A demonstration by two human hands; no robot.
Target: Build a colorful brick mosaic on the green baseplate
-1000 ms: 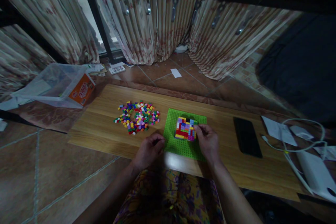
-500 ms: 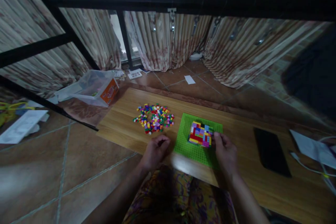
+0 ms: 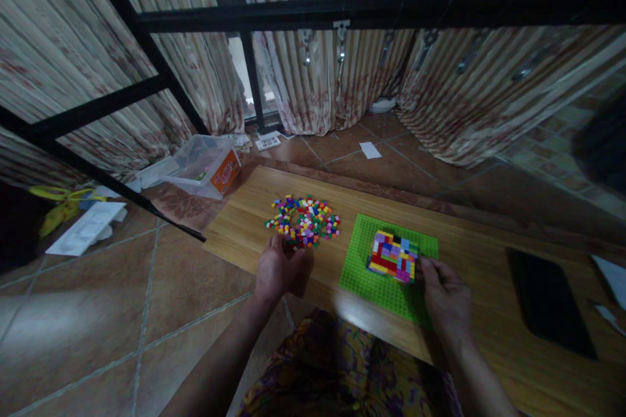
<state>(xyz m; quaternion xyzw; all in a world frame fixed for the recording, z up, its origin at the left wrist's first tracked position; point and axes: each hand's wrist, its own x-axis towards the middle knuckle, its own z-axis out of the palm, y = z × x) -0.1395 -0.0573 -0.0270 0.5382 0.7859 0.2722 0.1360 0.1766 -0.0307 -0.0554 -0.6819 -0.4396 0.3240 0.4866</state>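
Wood-grain surface [image 3: 460,254] carries loose little plastic bricks [image 3: 304,220], where the left hand [image 3: 278,267] curls fingers at their near edge, while the right hand [image 3: 447,296] pinches the studded green baseplate [image 3: 381,273].

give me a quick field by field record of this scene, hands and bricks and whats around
left hand: at near edge of the loose brick pile, fingers curled; whether it holds a brick is hidden
right hand: on the green baseplate, fingertips at the right edge of the built brick block
surface: wooden board on tiled floor
right side: dark phone
far left: clear plastic box
background: curtains, black metal frame
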